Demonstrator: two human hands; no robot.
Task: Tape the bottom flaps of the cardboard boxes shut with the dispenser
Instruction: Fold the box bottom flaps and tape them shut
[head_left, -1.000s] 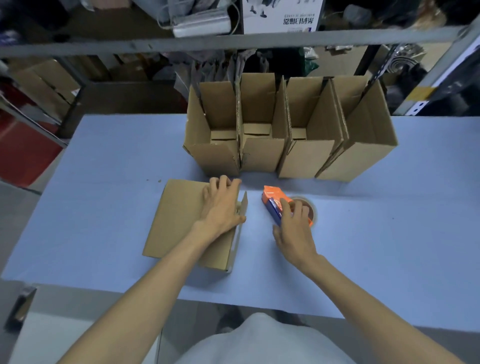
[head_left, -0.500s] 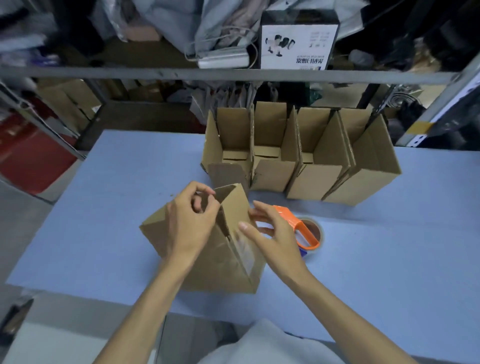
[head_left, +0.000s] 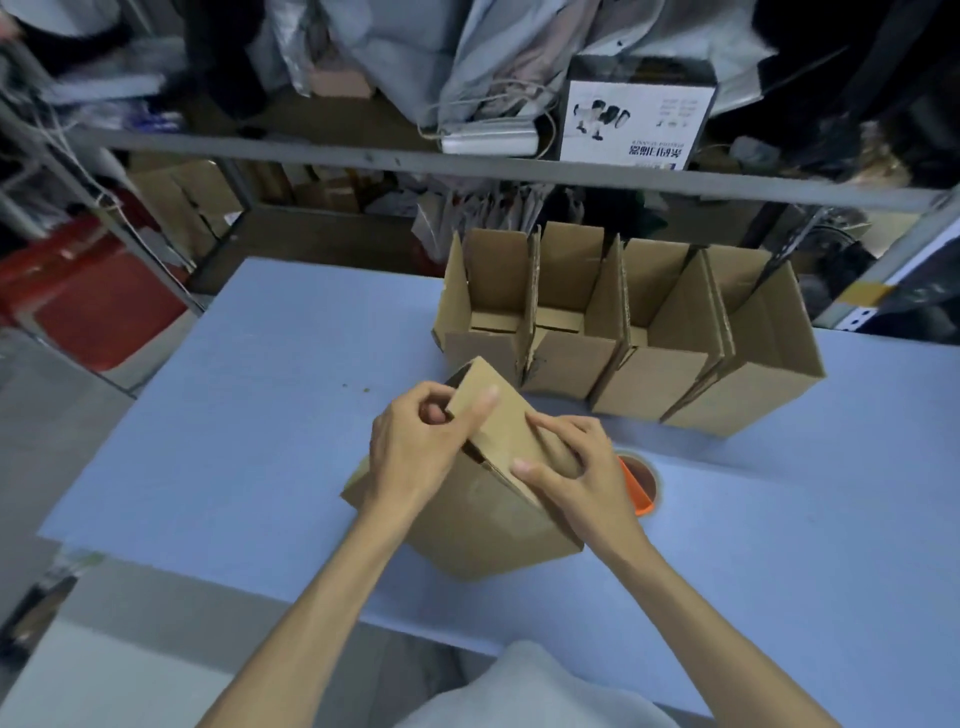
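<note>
Box (head_left: 483, 519) at near centre of table (head_left: 249, 415), tipped on an edge, open end up and toward the far side. One flap (head_left: 506, 421) is partly folded over. No tape visible across that end, so by my reading this box is at the flap-folding step, with taping left to do.

Dispenser (head_left: 638, 491), orange, lies on the table just right of the box, unheld.

Left hand (head_left: 415, 452): fingers curled over the flap's upper left edge, thumb on its outer face, gripping.

Right hand (head_left: 576, 478): index and thumb lie on the flap's face, other fingers bent. Pressing or pinching, cannot tell.

Four boxes (head_left: 623, 364) stand in a row at the far side, tops open; bottoms hidden, probably finished.
</note>
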